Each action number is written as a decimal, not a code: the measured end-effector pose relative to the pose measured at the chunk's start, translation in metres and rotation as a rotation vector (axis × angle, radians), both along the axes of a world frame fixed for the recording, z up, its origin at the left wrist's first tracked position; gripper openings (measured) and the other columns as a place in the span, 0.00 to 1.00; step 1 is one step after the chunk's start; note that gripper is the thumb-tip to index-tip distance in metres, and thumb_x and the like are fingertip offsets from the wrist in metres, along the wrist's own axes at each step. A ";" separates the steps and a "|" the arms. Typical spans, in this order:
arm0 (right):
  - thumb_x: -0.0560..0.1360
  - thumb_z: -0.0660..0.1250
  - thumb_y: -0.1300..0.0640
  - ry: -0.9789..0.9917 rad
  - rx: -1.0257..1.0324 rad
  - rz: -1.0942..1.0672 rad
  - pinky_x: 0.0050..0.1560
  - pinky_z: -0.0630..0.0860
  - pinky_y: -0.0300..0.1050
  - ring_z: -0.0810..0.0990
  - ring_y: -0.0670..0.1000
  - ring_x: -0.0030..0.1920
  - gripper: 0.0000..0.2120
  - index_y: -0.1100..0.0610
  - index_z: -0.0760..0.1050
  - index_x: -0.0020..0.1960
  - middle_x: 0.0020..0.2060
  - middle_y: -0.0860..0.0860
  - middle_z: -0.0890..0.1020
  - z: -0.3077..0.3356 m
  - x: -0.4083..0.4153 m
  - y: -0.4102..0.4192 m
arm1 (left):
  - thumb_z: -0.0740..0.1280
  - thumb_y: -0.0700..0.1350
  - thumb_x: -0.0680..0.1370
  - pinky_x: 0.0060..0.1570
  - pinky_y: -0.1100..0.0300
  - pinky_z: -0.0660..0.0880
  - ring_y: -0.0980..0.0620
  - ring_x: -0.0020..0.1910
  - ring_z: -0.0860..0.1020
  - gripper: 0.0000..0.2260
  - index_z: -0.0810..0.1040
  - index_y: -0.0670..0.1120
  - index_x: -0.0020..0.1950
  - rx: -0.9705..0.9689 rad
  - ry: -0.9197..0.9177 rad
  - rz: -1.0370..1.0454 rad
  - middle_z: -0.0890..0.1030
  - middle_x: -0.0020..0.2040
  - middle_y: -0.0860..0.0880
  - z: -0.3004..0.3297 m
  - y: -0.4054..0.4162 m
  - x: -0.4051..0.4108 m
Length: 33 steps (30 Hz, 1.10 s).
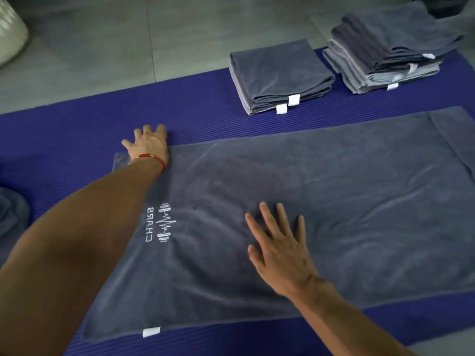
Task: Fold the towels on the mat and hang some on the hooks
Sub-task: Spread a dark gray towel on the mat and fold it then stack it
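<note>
Head view, grey towel (pixel 321 191), embroidered "CHARG" barbell logo (pixel 165 222), white tag (pixel 151 332)

Open blue mat (pixel 77 140) to the far left, bare up to the grey floor (pixel 128 42). Blocked at far right by two stacks of folded towels: a low stack (pixel 280 75) just beyond the spread towel (pixel 334 201), a taller stack (pixel 385 47) right beside it, with only a narrow strip of mat between the two. Thin band of bare mat between the low stack and the spread towel's far edge. Left forearm (pixel 77 240) lying across the left end of the spread towel, barring passage there. Crumpled cloth (pixel 12 214) at the left edge. White object (pixel 10 32) on the floor, far left corner. Near edge: narrow mat strip free.
</note>
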State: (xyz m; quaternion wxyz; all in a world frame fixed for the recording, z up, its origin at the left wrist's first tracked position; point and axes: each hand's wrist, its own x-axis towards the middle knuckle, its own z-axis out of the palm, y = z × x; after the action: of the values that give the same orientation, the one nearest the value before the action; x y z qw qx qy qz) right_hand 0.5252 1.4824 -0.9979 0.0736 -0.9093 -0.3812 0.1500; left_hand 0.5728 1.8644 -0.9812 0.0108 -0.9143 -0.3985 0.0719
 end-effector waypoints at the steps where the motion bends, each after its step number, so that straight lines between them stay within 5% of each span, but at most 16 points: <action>1: 0.78 0.51 0.39 0.004 0.006 0.043 0.73 0.54 0.77 0.50 0.63 0.82 0.32 0.45 0.58 0.81 0.83 0.53 0.53 -0.002 -0.013 0.001 | 0.60 0.42 0.82 0.66 0.27 0.61 0.36 0.68 0.66 0.14 0.70 0.49 0.68 -0.029 -0.053 0.005 0.69 0.67 0.39 -0.002 -0.007 -0.007; 4: 0.79 0.53 0.39 0.019 0.030 0.129 0.74 0.52 0.78 0.45 0.63 0.82 0.32 0.45 0.55 0.82 0.83 0.52 0.50 -0.005 -0.049 0.002 | 0.62 0.46 0.80 0.67 0.29 0.61 0.38 0.68 0.66 0.17 0.70 0.51 0.70 -0.040 -0.244 -0.091 0.68 0.70 0.42 -0.007 -0.036 -0.057; 10: 0.82 0.52 0.47 0.031 0.074 0.419 0.71 0.51 0.81 0.46 0.61 0.82 0.27 0.45 0.58 0.81 0.82 0.50 0.53 -0.004 -0.097 0.011 | 0.58 0.52 0.82 0.68 0.37 0.65 0.37 0.68 0.66 0.21 0.71 0.49 0.74 -0.045 -0.310 -0.060 0.65 0.75 0.42 -0.025 -0.117 -0.258; 15: 0.76 0.71 0.54 0.055 0.075 0.571 0.73 0.46 0.78 0.46 0.61 0.82 0.37 0.46 0.58 0.81 0.83 0.49 0.52 -0.008 -0.116 0.030 | 0.56 0.54 0.81 0.57 0.40 0.72 0.38 0.56 0.71 0.24 0.71 0.46 0.74 -0.089 -0.280 0.127 0.71 0.65 0.40 -0.019 -0.148 -0.366; 18: 0.75 0.70 0.52 0.060 0.080 0.557 0.72 0.48 0.79 0.48 0.60 0.82 0.36 0.46 0.60 0.80 0.82 0.48 0.54 -0.006 -0.125 0.041 | 0.61 0.53 0.79 0.50 0.46 0.74 0.48 0.46 0.74 0.21 0.74 0.47 0.69 -0.211 -0.373 0.225 0.78 0.49 0.49 -0.005 -0.144 -0.370; 21: 0.78 0.65 0.52 0.079 0.102 0.517 0.73 0.46 0.78 0.45 0.57 0.83 0.32 0.44 0.60 0.80 0.82 0.45 0.54 -0.006 -0.125 0.043 | 0.71 0.41 0.76 0.47 0.54 0.76 0.58 0.38 0.78 0.15 0.77 0.51 0.62 -0.377 -0.488 0.451 0.81 0.37 0.55 0.013 -0.131 -0.362; 24: 0.80 0.63 0.52 0.105 0.121 0.487 0.74 0.44 0.76 0.45 0.54 0.83 0.28 0.43 0.62 0.79 0.82 0.43 0.55 -0.007 -0.123 0.041 | 0.74 0.39 0.75 0.50 0.53 0.78 0.60 0.38 0.80 0.13 0.78 0.50 0.57 -0.425 -0.461 0.549 0.82 0.36 0.54 0.022 -0.130 -0.365; 28: 0.78 0.62 0.44 0.122 0.244 0.448 0.75 0.49 0.74 0.59 0.54 0.80 0.22 0.46 0.72 0.71 0.75 0.46 0.68 0.002 -0.131 0.053 | 0.74 0.41 0.75 0.42 0.64 0.75 0.59 0.35 0.81 0.13 0.77 0.50 0.57 -0.487 -0.559 0.601 0.83 0.34 0.51 0.045 -0.140 -0.354; 33: 0.75 0.68 0.38 0.487 0.470 0.318 0.75 0.62 0.47 0.70 0.43 0.71 0.32 0.46 0.65 0.75 0.69 0.41 0.74 0.043 -0.156 0.103 | 0.75 0.42 0.76 0.43 0.57 0.81 0.52 0.38 0.85 0.16 0.74 0.52 0.58 -0.762 -0.679 0.467 0.86 0.39 0.49 0.097 -0.157 -0.311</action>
State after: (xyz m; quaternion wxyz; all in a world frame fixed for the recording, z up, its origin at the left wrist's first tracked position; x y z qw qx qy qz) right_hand 0.3690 1.5859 -0.9545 0.3444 -0.7346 -0.5131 0.2799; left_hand 0.2616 1.7071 -0.8841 -0.4656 -0.7127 -0.5174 -0.0871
